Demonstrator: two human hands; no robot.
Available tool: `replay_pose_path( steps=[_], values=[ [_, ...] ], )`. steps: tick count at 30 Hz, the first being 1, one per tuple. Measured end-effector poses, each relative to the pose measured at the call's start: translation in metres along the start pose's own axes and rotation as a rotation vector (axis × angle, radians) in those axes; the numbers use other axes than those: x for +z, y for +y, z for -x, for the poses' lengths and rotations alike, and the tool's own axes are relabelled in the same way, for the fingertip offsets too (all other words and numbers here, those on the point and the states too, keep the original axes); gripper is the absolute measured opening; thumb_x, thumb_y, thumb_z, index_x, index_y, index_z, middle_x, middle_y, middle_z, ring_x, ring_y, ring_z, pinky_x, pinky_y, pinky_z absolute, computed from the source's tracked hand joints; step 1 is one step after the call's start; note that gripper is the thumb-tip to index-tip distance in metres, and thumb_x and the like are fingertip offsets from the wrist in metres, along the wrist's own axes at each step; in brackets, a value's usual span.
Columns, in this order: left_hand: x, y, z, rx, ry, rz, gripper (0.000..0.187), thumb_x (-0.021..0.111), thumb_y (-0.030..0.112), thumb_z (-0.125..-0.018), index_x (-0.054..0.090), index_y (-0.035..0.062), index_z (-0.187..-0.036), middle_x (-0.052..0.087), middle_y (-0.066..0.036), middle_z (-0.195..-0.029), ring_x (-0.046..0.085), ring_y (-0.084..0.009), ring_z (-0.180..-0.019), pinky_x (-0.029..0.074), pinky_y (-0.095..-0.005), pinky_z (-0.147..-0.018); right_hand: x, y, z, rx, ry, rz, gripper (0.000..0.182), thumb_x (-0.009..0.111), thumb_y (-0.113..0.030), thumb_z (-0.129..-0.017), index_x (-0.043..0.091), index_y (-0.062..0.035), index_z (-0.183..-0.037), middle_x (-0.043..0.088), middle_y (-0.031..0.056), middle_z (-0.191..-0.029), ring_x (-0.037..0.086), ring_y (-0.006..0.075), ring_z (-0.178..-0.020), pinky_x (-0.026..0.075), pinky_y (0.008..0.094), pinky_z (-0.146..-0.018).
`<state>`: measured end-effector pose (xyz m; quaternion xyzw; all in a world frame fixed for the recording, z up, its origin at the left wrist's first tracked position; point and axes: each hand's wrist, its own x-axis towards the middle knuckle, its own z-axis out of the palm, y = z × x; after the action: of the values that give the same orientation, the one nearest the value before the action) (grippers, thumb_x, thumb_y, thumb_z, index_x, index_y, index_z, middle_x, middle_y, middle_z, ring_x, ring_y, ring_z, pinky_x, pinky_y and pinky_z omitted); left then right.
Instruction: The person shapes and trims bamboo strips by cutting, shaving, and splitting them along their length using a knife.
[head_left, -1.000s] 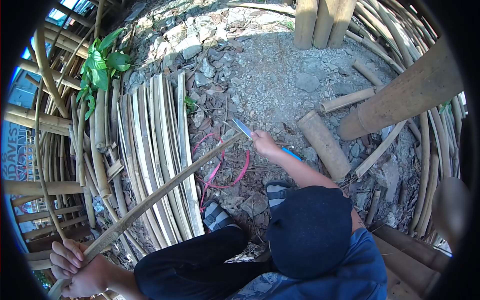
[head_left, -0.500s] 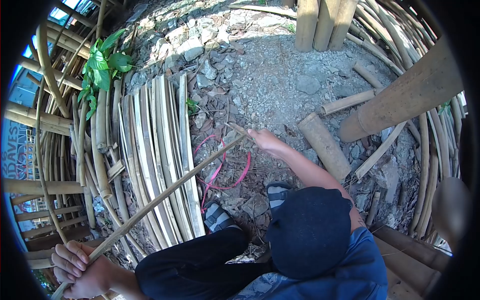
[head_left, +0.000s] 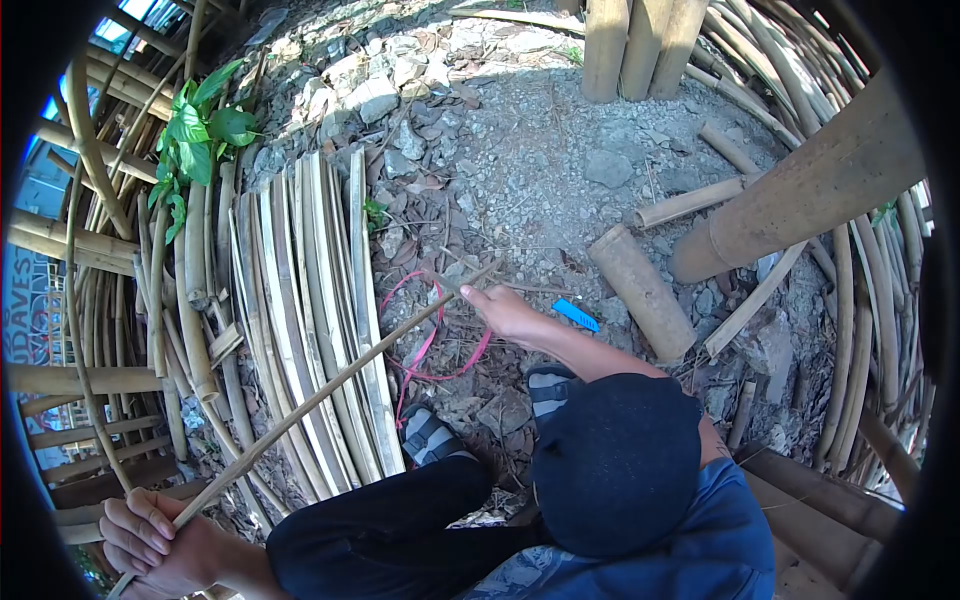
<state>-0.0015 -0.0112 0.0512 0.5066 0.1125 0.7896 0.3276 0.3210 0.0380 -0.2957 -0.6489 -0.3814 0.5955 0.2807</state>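
A long, thin bamboo strip (head_left: 330, 385) slants from lower left to the centre. At its lower end my left hand (head_left: 160, 540) is closed around it. My right hand (head_left: 500, 312) pinches the strip near its upper end. A narrow pointed piece (head_left: 440, 280) sticks out past the right fingertips; what it is stays unclear. Just above the right forearm is a blue object (head_left: 577, 315) with dark marks; whether it is held or lies loose cannot be told. Under the strip, a pink cord (head_left: 425, 375) lies in loops on the ground.
Split bamboo slats (head_left: 315, 340) lie side by side at left, near a leafy plant (head_left: 195, 140) and bamboo poles. A short bamboo section (head_left: 645, 290) and a thick pole (head_left: 800, 185) are at right. A dark cap (head_left: 615, 465), bent legs and sandals (head_left: 432, 435) show below.
My right hand has moved left and slightly down along the strip. The blue object has come into sight beside the forearm. My left hand keeps its hold.
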Motion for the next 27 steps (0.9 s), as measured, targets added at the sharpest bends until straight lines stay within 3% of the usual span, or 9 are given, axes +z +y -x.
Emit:
replay_pose_path(
  steps=[3,5,6,7,10,16,20,25,27],
  values=[
    [-0.001,0.003,0.001,-0.097,-0.174,0.099,0.068,0.023,0.074,-0.084,0.029,0.0139,-0.053,0.028,-0.001,-0.053,0.029,-0.0138,-0.05,0.026,-0.0261,-0.047,0.0,-0.015,0.016,-0.032,-0.056,0.055,0.063,0.041,-0.047,-0.097,0.052,0.0061,-0.065,0.049,0.0146,-0.058,0.047,0.0227,-0.058,0.037,0.0468,-0.061],
    [-0.002,0.004,0.002,-0.088,-0.157,0.077,0.068,0.023,0.074,-0.083,0.029,0.0141,-0.053,0.028,-0.001,-0.053,0.029,-0.0137,-0.05,0.026,-0.0261,-0.047,-0.006,0.018,-0.007,0.072,0.072,-0.105,0.064,0.041,-0.048,-0.097,0.052,0.0061,-0.065,0.052,0.015,-0.06,0.048,0.0252,-0.059,0.038,0.0474,-0.063],
    [-0.003,0.005,0.003,-0.087,-0.136,0.053,0.068,0.023,0.075,-0.083,0.029,0.0142,-0.052,0.028,-0.001,-0.053,0.029,-0.0136,-0.049,0.026,-0.026,-0.047,-0.013,0.039,-0.023,0.116,0.128,0.018,0.062,0.041,-0.047,-0.097,0.058,0.0085,-0.073,0.061,0.0195,-0.071,0.057,0.0303,-0.068,0.041,0.0462,-0.069],
    [-0.003,0.006,0.005,-0.083,-0.131,0.054,0.068,0.023,0.075,-0.083,0.029,0.0142,-0.052,0.028,-0.001,-0.053,0.029,-0.0136,-0.049,0.026,-0.026,-0.047,-0.015,0.054,-0.034,0.113,0.129,0.023,0.062,0.041,-0.047,-0.097,0.058,0.0085,-0.073,0.061,0.0195,-0.071,0.057,0.0303,-0.068,0.041,0.0462,-0.069],
    [-0.001,0.004,0.006,-0.085,-0.128,0.092,0.069,0.023,0.076,-0.082,0.029,0.0139,-0.052,0.028,-0.001,-0.052,0.03,-0.0134,-0.049,0.026,-0.0259,-0.047,-0.017,0.067,-0.043,0.144,0.25,-0.012,0.061,0.039,-0.045,-0.097,0.062,0.0109,-0.094,0.062,0.0314,-0.093,0.061,0.0385,-0.096,0.043,0.0441,-0.082],
    [0.001,0.001,0.004,-0.08,-0.157,0.081,0.073,0.017,0.079,-0.081,0.03,0.0135,-0.053,0.028,-0.001,-0.053,0.03,-0.0134,-0.049,0.026,-0.0256,-0.046,0.001,0.011,0.012,0.037,0.193,0.085,0.061,0.038,-0.047,-0.097,0.062,0.0089,-0.094,0.062,0.0294,-0.086,0.06,0.0446,-0.089,0.042,0.0494,-0.08],
    [0.003,0.003,0.006,-0.095,-0.159,0.088,0.074,0.014,0.081,-0.08,0.03,0.0134,-0.054,0.028,-0.001,-0.053,0.03,-0.0137,-0.049,0.026,-0.0261,-0.047,0.001,0.021,0.007,-0.03,0.204,0.113,0.061,0.037,-0.047,-0.097,0.062,0.008,-0.09,0.063,0.0277,-0.082,0.06,0.0438,-0.084,0.042,0.0495,-0.077],
    [0.007,0.003,0.007,-0.083,-0.109,0.039,0.073,0.016,0.081,-0.08,0.029,0.0134,-0.054,0.028,-0.001,-0.054,0.03,-0.014,-0.05,0.026,-0.0267,-0.047,0.004,0.046,-0.017,-0.029,0.437,0.063,0.059,0.037,-0.045,-0.097,0.061,0.0075,-0.085,0.061,0.028,-0.077,0.06,0.0431,-0.078,0.043,0.0493,-0.074],
    [0.006,-0.001,0.006,-0.076,-0.15,0.108,0.073,0.016,0.081,-0.08,0.029,0.0134,-0.054,0.028,-0.001,-0.054,0.03,-0.0141,-0.05,0.026,-0.0264,-0.047,0.011,0.03,-0.005,-0.008,0.353,0.05,0.058,0.037,-0.044,-0.098,0.061,0.0074,-0.085,0.061,0.0278,-0.076,0.06,0.0432,-0.077,0.043,0.0494,-0.074]
  ],
)
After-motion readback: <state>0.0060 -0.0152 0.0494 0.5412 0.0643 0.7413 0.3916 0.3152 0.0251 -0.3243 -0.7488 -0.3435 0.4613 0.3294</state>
